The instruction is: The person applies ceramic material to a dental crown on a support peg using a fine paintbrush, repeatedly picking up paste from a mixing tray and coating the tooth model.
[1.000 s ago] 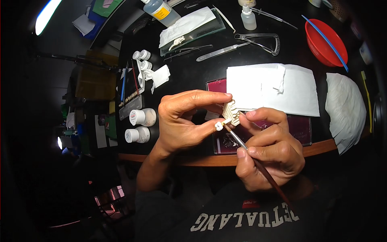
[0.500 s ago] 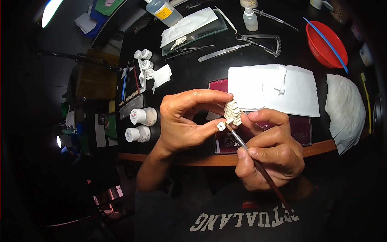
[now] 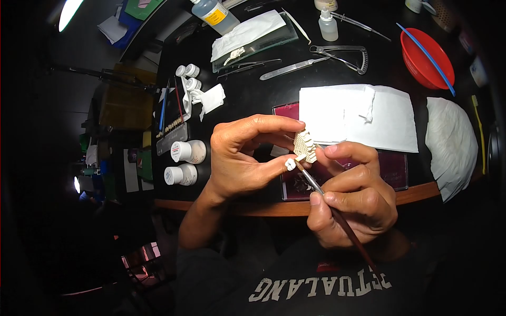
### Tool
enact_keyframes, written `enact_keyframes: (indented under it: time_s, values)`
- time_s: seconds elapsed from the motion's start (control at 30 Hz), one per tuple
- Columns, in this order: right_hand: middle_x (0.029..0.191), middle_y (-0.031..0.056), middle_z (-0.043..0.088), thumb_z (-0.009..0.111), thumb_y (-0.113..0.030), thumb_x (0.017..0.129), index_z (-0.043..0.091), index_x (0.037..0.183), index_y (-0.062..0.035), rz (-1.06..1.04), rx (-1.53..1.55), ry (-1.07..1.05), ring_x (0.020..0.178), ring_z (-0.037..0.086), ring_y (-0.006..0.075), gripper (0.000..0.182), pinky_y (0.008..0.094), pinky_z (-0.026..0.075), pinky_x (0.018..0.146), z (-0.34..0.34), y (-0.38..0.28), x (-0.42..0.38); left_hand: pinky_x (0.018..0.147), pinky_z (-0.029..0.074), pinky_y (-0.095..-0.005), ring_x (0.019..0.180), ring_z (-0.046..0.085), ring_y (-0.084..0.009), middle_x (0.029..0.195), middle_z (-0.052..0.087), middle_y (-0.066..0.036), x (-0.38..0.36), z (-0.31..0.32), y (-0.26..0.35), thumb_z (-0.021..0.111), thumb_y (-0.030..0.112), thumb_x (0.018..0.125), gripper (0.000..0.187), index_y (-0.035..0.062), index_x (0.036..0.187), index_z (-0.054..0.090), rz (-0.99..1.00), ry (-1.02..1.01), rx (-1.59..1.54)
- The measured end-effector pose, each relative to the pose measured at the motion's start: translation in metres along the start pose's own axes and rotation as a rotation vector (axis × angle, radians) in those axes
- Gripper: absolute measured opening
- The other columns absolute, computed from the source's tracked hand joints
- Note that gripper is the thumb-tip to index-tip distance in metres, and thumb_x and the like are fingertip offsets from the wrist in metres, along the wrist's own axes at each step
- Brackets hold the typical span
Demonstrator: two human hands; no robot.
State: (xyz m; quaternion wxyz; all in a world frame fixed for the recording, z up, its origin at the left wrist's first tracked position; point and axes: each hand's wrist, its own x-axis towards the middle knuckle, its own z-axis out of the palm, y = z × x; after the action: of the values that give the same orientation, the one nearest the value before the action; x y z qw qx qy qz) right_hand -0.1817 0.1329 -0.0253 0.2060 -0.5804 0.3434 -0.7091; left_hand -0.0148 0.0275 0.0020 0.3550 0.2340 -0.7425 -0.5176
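Head view: the left hand [image 3: 240, 158] is raised above the near edge of the dark worktop [image 3: 253, 100]. Its fingers are closed in a pinch, forefinger on top and thumb below, on a small pale ribbed block [image 3: 304, 146]. A tiny white piece [image 3: 289, 164] sits at the thumb tip, just below the block.

The right hand [image 3: 354, 197] has its fingers closed round a brush [image 3: 337, 216], held like a pen. The brush's metal ferrule points up and left, and its tip meets the white piece at the block's lower end. The right forefinger lies just beside the block.

Behind the hands lies a maroon pad [image 3: 392, 168], with a white sheet [image 3: 358, 116] beyond it. To the left stand two white jars [image 3: 184, 163]. Farther back lie calipers [image 3: 342, 55] and a scalpel [image 3: 290, 68]. A red bowl [image 3: 424, 55] stands at the far right, a blue stick across it.
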Motion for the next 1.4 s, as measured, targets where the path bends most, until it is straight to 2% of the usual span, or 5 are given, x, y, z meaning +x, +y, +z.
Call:
enact_keyframes:
  time_s: [0.23,0.33,0.73,1.33,1.4]
  values:
    - [0.081,0.0093,0.063,0.072,0.010,0.073,0.058,0.087,-0.0029,-0.007,0.000,0.010,0.106,0.064,0.0341,0.023,0.0417,0.060,0.091,0.001,0.000,0.000,0.078,0.064,-0.0376,0.092,0.072,-0.0291,0.104,0.069,-0.023,0.000,-0.005,-0.002,0.079,-0.010,0.074,0.041,-0.0114,0.112,0.062,0.022,-0.059,0.047]
    - [0.081,0.0093,0.063,0.072,0.010,0.073,0.058,0.086,-0.0026,-0.001,-0.003,0.012,0.105,0.064,0.0336,0.023,0.0417,0.060,0.091,0.000,0.000,0.000,0.080,0.060,-0.0282,0.088,0.073,-0.0210,0.101,0.072,-0.016,0.000,0.000,0.000,0.080,-0.011,0.072,0.039,-0.0088,0.109,0.067,0.016,0.005,0.019]
    - [0.079,0.0081,0.064,0.073,0.010,0.070,0.059,0.086,-0.0033,0.049,0.072,0.020,0.101,0.064,0.0326,0.025,0.0389,0.062,0.085,-0.003,0.005,0.001,0.084,0.060,-0.0344,0.096,0.072,-0.0278,0.104,0.071,-0.023,0.004,-0.010,-0.002,0.082,-0.008,0.070,0.042,-0.0077,0.110,0.068,0.116,-0.095,0.136]
    - [0.077,0.0082,0.065,0.074,0.010,0.070,0.062,0.086,-0.0026,0.013,0.096,0.040,0.100,0.064,0.0331,0.024,0.0384,0.061,0.086,0.000,0.009,-0.001,0.077,0.058,-0.0263,0.087,0.073,-0.0190,0.098,0.073,-0.016,0.005,-0.006,-0.001,0.078,-0.012,0.068,0.041,-0.0024,0.107,0.073,0.120,-0.043,0.130]
    - [0.077,0.0082,0.065,0.074,0.010,0.070,0.062,0.086,-0.0027,0.019,0.092,0.035,0.100,0.064,0.0331,0.023,0.0385,0.061,0.086,0.000,0.007,0.000,0.083,0.059,-0.0321,0.094,0.072,-0.0255,0.101,0.072,-0.020,0.004,-0.009,-0.001,0.077,-0.013,0.069,0.041,-0.0055,0.109,0.071,0.109,-0.085,0.147]
